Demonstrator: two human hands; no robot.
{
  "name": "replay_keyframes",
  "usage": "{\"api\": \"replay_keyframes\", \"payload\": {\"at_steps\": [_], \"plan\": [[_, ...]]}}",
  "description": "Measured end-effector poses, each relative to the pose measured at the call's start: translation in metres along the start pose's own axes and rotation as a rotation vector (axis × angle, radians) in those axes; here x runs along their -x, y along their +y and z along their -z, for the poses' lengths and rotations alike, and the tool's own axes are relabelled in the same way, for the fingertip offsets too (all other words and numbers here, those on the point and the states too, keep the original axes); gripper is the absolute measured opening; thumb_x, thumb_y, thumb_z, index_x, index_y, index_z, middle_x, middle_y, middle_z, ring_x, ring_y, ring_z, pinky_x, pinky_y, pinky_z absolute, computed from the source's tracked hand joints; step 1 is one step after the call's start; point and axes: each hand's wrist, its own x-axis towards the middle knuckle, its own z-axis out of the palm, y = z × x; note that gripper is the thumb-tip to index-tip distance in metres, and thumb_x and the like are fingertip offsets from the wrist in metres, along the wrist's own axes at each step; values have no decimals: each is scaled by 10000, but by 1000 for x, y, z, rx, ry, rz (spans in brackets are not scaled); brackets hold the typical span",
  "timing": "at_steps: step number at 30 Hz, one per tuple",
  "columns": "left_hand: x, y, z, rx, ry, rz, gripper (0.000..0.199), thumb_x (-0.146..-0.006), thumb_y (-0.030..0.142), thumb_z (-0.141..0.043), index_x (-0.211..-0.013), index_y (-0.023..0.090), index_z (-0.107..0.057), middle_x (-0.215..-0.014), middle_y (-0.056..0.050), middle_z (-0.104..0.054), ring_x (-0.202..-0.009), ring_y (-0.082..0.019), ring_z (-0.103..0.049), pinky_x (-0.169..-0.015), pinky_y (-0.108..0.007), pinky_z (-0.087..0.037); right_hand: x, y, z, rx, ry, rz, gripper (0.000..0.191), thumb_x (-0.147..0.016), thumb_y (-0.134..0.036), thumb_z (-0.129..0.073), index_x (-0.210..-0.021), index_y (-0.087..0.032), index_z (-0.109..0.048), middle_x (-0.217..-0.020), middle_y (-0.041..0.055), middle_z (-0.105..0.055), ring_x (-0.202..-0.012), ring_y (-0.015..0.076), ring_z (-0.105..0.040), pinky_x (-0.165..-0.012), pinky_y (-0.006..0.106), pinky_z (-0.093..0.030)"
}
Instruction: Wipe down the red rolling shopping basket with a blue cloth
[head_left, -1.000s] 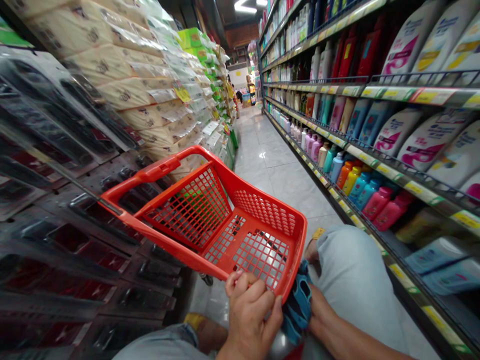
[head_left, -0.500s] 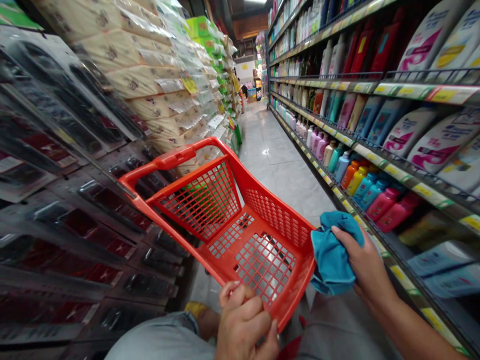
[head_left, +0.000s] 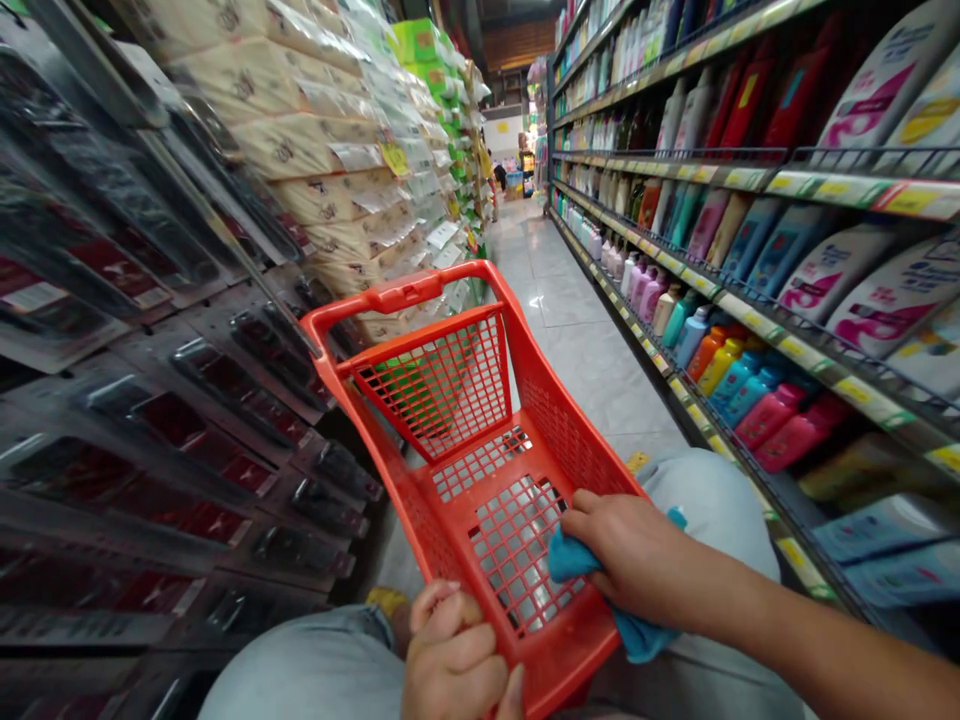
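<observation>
A red plastic shopping basket with a mesh floor and walls stands in front of me, its handle bar at the far end. My left hand is shut on the basket's near rim. My right hand reaches over the near right side and presses a blue cloth against the mesh inside. Part of the cloth hangs below my palm, and the rest is hidden by my fingers.
Shelves of shampoo and lotion bottles run along the right. Stacked tissue packs and dark packaged goods line the left. My light trousered knees lie below the basket. A tiled aisle floor stretches ahead to a distant person.
My right hand has moved the blue cloth from the basket's right rim leftward over its inside. The basket's far end has swung toward the picture's centre. My left hand stays on the near rim.
</observation>
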Motion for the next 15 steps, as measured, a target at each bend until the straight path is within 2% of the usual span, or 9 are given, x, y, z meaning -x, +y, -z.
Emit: {"api": "replay_keyframes", "payload": {"at_steps": [4, 8, 12, 15], "plan": [[-1, -1, 3, -8, 45, 5, 302, -787, 73, -567, -536, 209, -468, -489, 68, -450, -590, -128, -472, -940, -376, -421, -9, -14, 10, 42, -259, 177, 359, -772, -243, -653, -1119, -164, -705, -1078, 133, -726, -952, 298, -725, -746, 340, -519], [-1, -4, -3, 48, 118, 2, 317, -816, 50, -521, -548, 197, -438, -482, 62, -415, -575, -125, -439, -888, -359, -417, -27, -22, 6, 155, -514, 267, 382, -824, -314, -644, -1141, -121, -732, -1059, 191, -754, -940, 328, -740, -704, 357, -541], [-2, -5, -10, 93, 230, -14, 323, -826, 51, -493, -549, 197, -411, -471, 58, -356, -554, -129, -391, -854, -362, -411, -48, -21, -26, 270, -721, 371, 265, -764, -269, -731, -971, -116, -795, -859, 164, -780, -814, 297, -751, -671, 339, -540], [-5, -1, -6, 119, 178, 27, 308, -825, 38, -491, -566, 198, -438, -488, 56, -386, -571, -130, -406, -858, -365, -418, -64, -18, -62, 278, -809, 442, 101, -691, -236, -803, -699, -140, -772, -694, 122, -750, -741, 275, -739, -691, 346, -550]]}}
